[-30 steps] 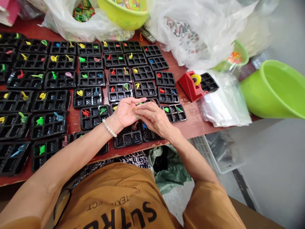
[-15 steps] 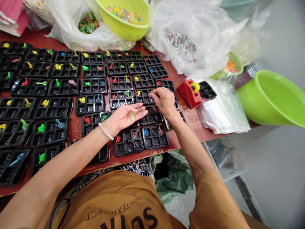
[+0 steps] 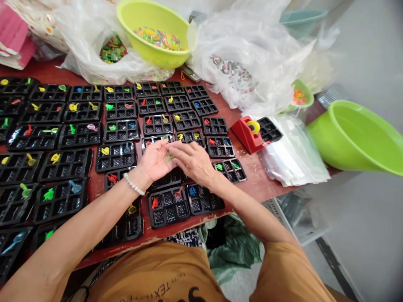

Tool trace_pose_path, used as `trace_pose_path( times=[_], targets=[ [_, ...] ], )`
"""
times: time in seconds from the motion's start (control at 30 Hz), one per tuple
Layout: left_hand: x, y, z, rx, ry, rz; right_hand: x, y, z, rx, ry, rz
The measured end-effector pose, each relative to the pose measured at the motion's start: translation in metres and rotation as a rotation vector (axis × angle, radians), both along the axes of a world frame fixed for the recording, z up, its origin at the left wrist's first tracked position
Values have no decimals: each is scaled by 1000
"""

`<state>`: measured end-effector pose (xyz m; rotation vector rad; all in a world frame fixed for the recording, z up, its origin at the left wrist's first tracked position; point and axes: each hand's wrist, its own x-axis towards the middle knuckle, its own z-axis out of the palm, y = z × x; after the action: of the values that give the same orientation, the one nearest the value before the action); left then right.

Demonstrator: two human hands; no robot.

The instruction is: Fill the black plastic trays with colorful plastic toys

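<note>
My left hand [image 3: 153,161] is palm up over the trays, fingers slightly curled, with a small pale green plastic piece [image 3: 168,158] lying in it. My right hand [image 3: 195,163] reaches across that palm, its fingers stretched out and meeting the left fingers; its thumb and fingertips are partly hidden. Under and behind both hands sit black compartment trays [image 3: 168,206]. Just beyond the right hand, a tray [image 3: 185,137] has two yellow pieces in its far compartments. Red and green toy pieces lie in neighbouring trays.
Rows of similar trays cover the red table [image 3: 248,180] to the left. A red tape dispenser [image 3: 247,135], clear plastic bags [image 3: 296,155] and a green tub [image 3: 355,134] stand at right. Behind are a yellow-green basin [image 3: 151,16] and filled plastic bags [image 3: 252,46].
My right hand has come back from a far tray to my left palm. A yellow piece now shows in that tray's right far compartment. The view has shifted slightly.
</note>
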<state>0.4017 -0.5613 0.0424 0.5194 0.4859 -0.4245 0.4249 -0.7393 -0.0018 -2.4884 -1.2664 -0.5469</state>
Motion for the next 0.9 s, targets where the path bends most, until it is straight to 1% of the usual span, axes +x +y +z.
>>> trace_pose_path(
  times=[0.07,0.13,0.2,0.27,0.33,0.4,0.47,0.5,0.53,0.57,0.67,0.73,0.8,0.83,0.9],
  targets=[
    [-2,-4,1,-76,16,-41,-9,4,-2,26,-26,87],
    [-4,-7,2,-129,28,-87,-11,5,-5,78,-49,123],
    [-5,-8,2,-153,13,-138,-6,2,-6,156,-30,125],
    [-4,-8,2,-143,-15,-192,7,-7,-5,219,29,63],
    [-1,-6,3,-83,-32,-221,32,-22,0,227,88,-92],
    [1,-2,4,-6,-24,-216,63,-43,6,177,138,-344],
    [0,4,4,43,-11,-201,93,-65,9,91,203,-618],
    [-2,8,3,53,-9,-200,105,-75,10,47,233,-715],
    [-4,13,3,59,-11,-201,115,-83,9,12,254,-783],
    [-7,19,2,63,-19,-200,123,-89,7,-16,267,-821],
    [-13,41,4,104,-69,-205,133,-99,-2,-46,266,-847],
    [-7,58,13,202,-122,-202,130,-102,-7,-32,230,-836],
    [14,75,28,389,-227,-161,120,-107,-8,41,152,-772],
    [31,83,37,515,-308,-116,112,-110,-8,93,103,-721],
    [77,95,58,839,-494,17,93,-119,-5,200,-2,-620]
  ],
)
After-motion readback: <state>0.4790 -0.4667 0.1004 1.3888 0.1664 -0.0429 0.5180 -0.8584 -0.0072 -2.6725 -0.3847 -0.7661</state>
